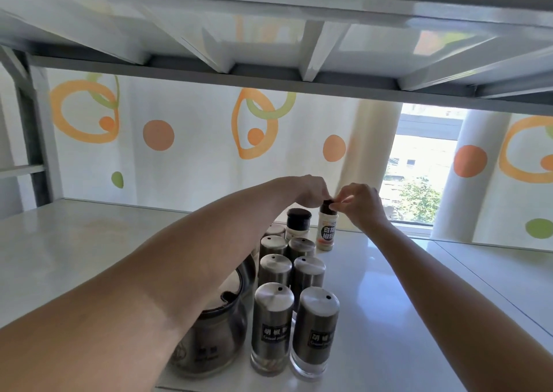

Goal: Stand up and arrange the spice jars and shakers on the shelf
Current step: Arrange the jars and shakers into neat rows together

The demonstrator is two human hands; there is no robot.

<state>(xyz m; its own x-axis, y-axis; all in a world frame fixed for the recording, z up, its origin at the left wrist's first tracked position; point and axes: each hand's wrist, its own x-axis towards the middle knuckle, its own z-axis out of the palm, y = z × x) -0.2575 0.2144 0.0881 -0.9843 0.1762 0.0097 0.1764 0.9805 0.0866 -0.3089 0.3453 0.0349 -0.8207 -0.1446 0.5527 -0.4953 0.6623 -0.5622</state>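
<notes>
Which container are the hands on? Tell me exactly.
The white bottle with the dark cap, upright at the back right of the group. The left hand and right hand pinch its cap; the steel shakers stand untouched.

White glossy shelf (pixel 89 257): steel shakers (pixel 272 326) stood upright in two rows, near to far. Glass jar (pixel 215 332) set just left of them. Dark-lidded jar (pixel 298 222) and white bottle (pixel 327 233) placed upright at far end.

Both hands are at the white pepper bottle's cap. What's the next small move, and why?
Probably release it: the white pepper bottle stands upright on the shelf beside the black-lidded jar, behind the steel shakers, while the left hand and right hand only pinch its cap.
</notes>
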